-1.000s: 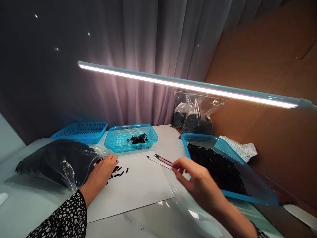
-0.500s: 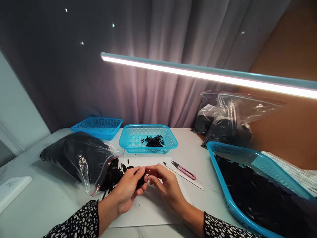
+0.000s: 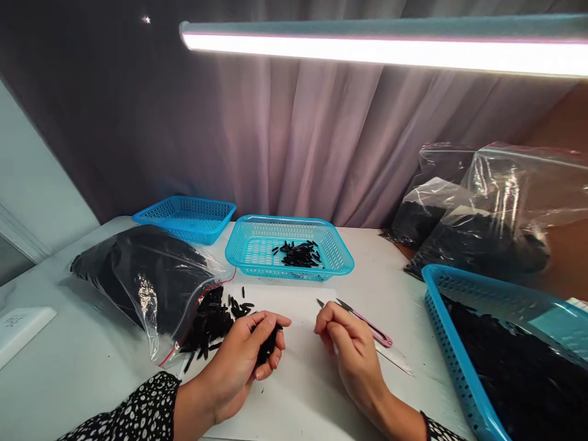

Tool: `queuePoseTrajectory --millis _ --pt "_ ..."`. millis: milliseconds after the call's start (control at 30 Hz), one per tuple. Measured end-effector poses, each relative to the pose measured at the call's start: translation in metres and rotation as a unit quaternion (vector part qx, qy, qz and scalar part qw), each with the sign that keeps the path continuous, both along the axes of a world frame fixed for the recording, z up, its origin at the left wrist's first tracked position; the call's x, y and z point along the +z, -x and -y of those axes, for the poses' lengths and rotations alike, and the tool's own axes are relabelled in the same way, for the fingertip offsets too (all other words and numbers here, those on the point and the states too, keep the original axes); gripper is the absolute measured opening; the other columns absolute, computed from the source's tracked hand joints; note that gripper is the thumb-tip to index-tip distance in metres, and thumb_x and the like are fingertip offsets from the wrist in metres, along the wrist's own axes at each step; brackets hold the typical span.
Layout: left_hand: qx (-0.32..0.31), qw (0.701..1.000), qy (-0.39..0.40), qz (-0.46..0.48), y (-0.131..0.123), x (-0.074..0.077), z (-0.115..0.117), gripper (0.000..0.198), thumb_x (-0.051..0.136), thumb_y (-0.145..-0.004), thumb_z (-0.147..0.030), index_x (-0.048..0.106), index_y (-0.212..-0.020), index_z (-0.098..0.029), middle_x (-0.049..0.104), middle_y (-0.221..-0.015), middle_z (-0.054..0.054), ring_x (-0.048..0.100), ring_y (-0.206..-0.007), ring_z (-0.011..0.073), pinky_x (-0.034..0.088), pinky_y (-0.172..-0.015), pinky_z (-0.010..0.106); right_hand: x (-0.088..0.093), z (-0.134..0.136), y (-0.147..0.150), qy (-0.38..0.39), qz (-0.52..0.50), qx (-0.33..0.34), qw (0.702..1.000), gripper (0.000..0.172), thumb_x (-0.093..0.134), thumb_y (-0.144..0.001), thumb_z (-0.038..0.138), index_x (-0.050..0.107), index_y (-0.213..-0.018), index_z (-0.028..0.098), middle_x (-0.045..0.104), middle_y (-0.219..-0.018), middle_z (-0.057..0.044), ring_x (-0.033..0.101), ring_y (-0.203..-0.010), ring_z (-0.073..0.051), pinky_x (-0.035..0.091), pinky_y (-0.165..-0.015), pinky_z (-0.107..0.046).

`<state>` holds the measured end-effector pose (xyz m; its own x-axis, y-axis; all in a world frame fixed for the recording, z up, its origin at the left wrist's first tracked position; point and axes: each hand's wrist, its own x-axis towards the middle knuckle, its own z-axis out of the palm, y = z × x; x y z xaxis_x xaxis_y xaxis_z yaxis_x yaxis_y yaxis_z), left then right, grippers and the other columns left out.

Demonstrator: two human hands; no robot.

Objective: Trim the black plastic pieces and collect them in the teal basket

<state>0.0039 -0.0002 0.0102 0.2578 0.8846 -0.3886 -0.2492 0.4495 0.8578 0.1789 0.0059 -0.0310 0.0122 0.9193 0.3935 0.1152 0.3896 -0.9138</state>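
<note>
My left hand [image 3: 241, 364] is cupped, palm up, with its fingers curled around a handful of small black strips [image 3: 267, 350]. To its right, my right hand [image 3: 353, 352] hovers over a white sheet [image 3: 298, 380], fingers curled in and pressed together. Whatever those fingers may hold is hidden. Beyond my left hand lies a loose heap of black strips [image 3: 209, 321], spilling from the mouth of a clear zip bag [image 3: 133, 269] filled with black material. Pink-handled snips [image 3: 379, 334] rest just behind my right hand, beside a slim pointed tool.
A light-blue basket [image 3: 236, 242] at the back holds some black strips. Left of it stands another blue basket [image 3: 197, 233]. A larger blue basket [image 3: 443, 346] full of black pieces occupies the right. Filled clear bags [image 3: 496, 239] stand behind it. A bright tube lamp [image 3: 367, 49] hangs overhead.
My hands have come apart: the right has moved away to the right, while the left keeps its handful. The view has shifted, with the lamp now higher in it.
</note>
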Motion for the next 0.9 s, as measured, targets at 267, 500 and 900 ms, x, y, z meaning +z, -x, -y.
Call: queuePoseTrajectory --millis 267,500,900 --pt "0.015 0.999 -0.031 -0.024 -0.003 -0.004 0.002 0.067 0.078 -0.070 -0.058 0.068 -0.118 -0.012 0.057 -0.067 -0.002 0.044 -0.047 0.0049 0.015 -0.038 0.018 0.004 0.002 0.006 0.065 0.051 0.058 0.995 0.021 0.056 -0.094 0.033 0.066 -0.106 0.020 0.064 -0.071 0.000 0.057 -0.059 -0.015 0.044 -0.056 -0.027" --pt "0.026 0.999 -0.027 -0.006 -0.003 -0.005 0.004 0.060 0.080 -0.070 -0.056 0.073 -0.113 -0.014 0.055 -0.068 -0.003 0.043 -0.047 0.0033 0.014 -0.038 0.017 0.006 0.008 0.014 0.066 0.000 0.088 0.994 0.007 0.072 -0.082 0.025 0.068 -0.085 0.020 0.074 -0.077 -0.003 0.067 -0.072 -0.018 0.052 -0.069 -0.030" --pt "-0.034 0.999 -0.036 -0.006 -0.001 -0.008 0.007 0.051 0.072 -0.080 -0.056 0.071 -0.115 -0.018 0.054 -0.068 -0.003 0.043 -0.046 0.0050 0.014 -0.038 0.018 0.002 0.009 0.010 -0.027 -0.037 0.045 0.998 0.003 0.070 -0.085 0.021 0.072 -0.082 0.021 0.075 -0.077 -0.004 0.069 -0.072 -0.019 0.056 -0.068 -0.032"
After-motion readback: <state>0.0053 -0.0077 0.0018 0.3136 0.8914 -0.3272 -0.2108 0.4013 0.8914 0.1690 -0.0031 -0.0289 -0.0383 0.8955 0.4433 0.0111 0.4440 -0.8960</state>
